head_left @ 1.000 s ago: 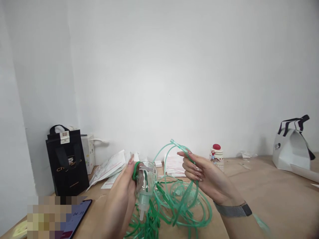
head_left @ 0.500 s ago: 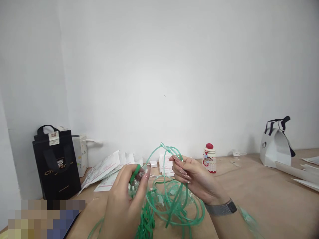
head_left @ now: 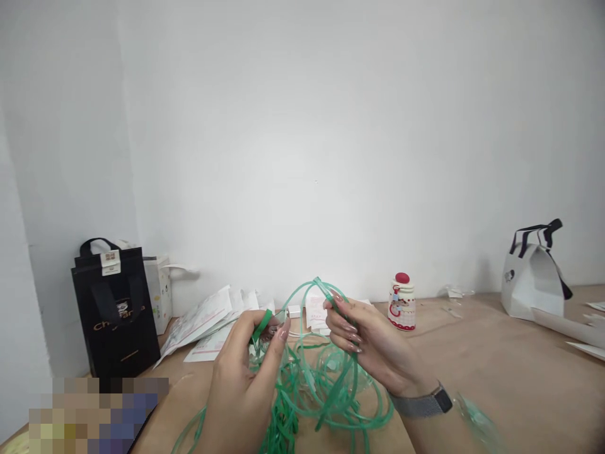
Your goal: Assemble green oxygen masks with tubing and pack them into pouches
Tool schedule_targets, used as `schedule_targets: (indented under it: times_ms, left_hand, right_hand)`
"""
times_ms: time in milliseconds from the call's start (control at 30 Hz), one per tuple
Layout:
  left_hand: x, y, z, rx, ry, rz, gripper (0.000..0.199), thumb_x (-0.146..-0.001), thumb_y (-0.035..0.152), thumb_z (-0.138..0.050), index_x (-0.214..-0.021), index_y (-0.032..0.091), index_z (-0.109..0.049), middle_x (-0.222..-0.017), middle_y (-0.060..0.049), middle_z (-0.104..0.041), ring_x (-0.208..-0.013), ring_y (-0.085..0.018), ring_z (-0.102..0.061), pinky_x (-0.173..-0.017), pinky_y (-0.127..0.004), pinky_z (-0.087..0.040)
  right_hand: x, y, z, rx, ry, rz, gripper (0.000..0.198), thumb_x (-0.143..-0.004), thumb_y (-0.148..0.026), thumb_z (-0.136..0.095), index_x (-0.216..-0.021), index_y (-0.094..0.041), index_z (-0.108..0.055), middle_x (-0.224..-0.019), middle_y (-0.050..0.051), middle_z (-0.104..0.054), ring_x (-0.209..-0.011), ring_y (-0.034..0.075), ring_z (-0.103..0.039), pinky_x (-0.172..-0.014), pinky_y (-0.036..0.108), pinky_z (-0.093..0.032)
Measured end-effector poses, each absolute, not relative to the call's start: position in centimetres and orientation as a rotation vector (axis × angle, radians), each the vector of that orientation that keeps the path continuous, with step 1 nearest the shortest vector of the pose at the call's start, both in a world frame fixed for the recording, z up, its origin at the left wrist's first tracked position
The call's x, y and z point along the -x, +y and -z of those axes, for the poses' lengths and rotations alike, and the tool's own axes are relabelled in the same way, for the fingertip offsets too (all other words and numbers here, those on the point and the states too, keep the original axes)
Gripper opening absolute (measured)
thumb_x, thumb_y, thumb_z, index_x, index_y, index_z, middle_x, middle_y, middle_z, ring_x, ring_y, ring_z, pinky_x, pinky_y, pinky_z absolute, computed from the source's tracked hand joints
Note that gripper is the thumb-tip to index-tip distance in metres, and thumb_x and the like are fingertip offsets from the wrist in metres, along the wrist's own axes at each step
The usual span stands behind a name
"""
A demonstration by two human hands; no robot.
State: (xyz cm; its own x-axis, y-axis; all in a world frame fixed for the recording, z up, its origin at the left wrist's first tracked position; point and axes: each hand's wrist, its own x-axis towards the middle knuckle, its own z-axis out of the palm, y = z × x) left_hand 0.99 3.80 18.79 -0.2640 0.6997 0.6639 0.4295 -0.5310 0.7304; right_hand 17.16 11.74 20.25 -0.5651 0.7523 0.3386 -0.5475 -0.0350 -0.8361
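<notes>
Sorting tangled green tubing [head_left: 326,384] heaped on the counter [head_left: 496,378]: left hand [head_left: 243,384] grip pinches a strand, right hand [head_left: 373,350] grip pinches a raised loop. Judged next: loop needs freeing without tightening the knot.

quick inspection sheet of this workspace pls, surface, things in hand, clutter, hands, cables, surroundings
surface: brown table, mostly bare on the right
job's things: tangled green tubing; a green strap
clutter: black gift bag, paper packets, small red-topped figurine, white bag
grippers: left hand pinches the green strap; right hand holds a tubing loop
cables: a thin white cable near a white adapter
surroundings: plain white wall
</notes>
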Motion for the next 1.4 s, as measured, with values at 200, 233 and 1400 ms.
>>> schedule_targets:
  times_ms: [200, 233, 1400]
  left_hand:
    - [-0.8, 4.1, -18.6, -1.625, 1.303, -1.988, 0.012, -0.075, 0.033, -0.056, -0.079, 0.021, -0.057, -0.077, -0.001, -0.058, -0.081, -0.019, -0.054, -0.069, -0.028, -0.041]
    - [-0.7, 4.2, -18.6, -1.610, 1.290, -1.988, 0.013, -0.075, 0.033, -0.057, -0.079, 0.021, -0.057, -0.077, -0.001, -0.058, -0.080, -0.019, -0.054, -0.069, -0.027, -0.041]
    - [0.1, 3.8, -20.6, -0.709, 0.556, -2.265, 0.010, -0.075, 0.024, -0.062, -0.068, 0.017, -0.059, -0.070, 0.002, -0.062, -0.071, -0.011, -0.060, -0.064, -0.021, -0.052]
  right_hand:
    - [-17.1, 11.7, -20.2, 0.270, -1.323, -1.745, 0.019, -0.079, -0.029, -0.058, -0.079, -0.011, -0.061, -0.047, -0.009, -0.025, -0.040, 0.004, -0.011, -0.034, 0.017, -0.013]
    - [-17.1, 11.7, -20.2, 0.260, -1.328, -1.742, 0.018, -0.079, -0.029, -0.059, -0.078, -0.011, -0.061, -0.046, -0.009, -0.026, -0.039, 0.004, -0.012, -0.034, 0.017, -0.013]
    - [-14.2, 7.5, -19.8, 0.517, -1.887, -1.500, 0.035, -0.080, -0.049, -0.049, -0.081, -0.015, -0.054, -0.041, -0.011, -0.031, -0.036, 0.004, -0.026, -0.036, 0.017, -0.019]
